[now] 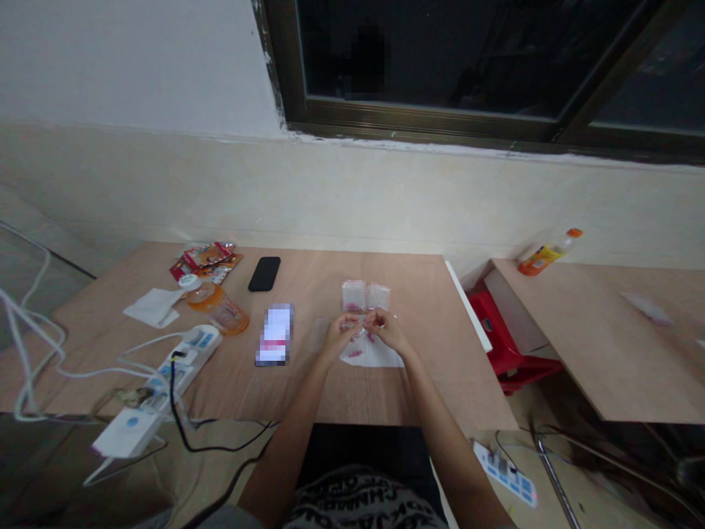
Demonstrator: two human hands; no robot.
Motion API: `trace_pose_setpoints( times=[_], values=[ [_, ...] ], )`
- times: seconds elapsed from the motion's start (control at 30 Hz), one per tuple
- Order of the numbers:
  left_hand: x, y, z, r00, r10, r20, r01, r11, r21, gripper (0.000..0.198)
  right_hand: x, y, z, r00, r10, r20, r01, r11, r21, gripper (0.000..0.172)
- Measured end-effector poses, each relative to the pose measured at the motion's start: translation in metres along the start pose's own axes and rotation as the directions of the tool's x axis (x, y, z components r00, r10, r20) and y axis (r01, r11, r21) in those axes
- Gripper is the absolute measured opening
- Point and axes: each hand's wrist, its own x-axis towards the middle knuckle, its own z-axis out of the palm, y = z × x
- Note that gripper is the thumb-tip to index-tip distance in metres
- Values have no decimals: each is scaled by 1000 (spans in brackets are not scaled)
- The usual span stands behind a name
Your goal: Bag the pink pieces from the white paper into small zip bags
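Note:
My left hand (340, 334) and my right hand (386, 329) meet over the table, with thumbs and fingers pinched together. Something small and pale seems to lie between the fingertips, too small to name. Under the hands is a white sheet of paper (380, 358). Small pinkish-red pieces (355, 353) lie on it, partly covered by the hands. Just beyond my fingers, two small clear plastic bags (353, 294) lie side by side, with some pink at the bottom of the left one.
Left of my hands lie a lit phone (275, 334), a dark phone (265, 273), an orange drink bottle (217, 307), snack packets (206, 261), a tissue (153, 307) and a power strip (187, 360) with cables. A red stool (499, 338) stands between the two tables.

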Motion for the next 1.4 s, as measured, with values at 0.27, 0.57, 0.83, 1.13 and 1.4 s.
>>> trace_pose_setpoints(
  times=[0.27,0.57,0.83,1.13,1.4],
  values=[
    [-5,6,0,998,17,-60,-17,1000,-6,40,-3,1,8,1000,-14,-6,14,1000,-14,25],
    [-6,8,-1,997,77,-21,-76,996,49,39,-9,-4,11,995,-53,-80,48,997,-64,19],
    [-6,17,-2,990,141,-20,-139,987,85,36,-9,-16,7,993,-69,-95,60,994,-96,18],
    [-8,22,-8,985,173,-20,-169,977,129,36,-8,-22,-1,985,-98,-144,80,988,-130,16],
    [0,14,-28,984,164,-66,-165,986,-4,38,-11,-28,-16,970,-112,-214,86,988,-128,17]
  ],
)
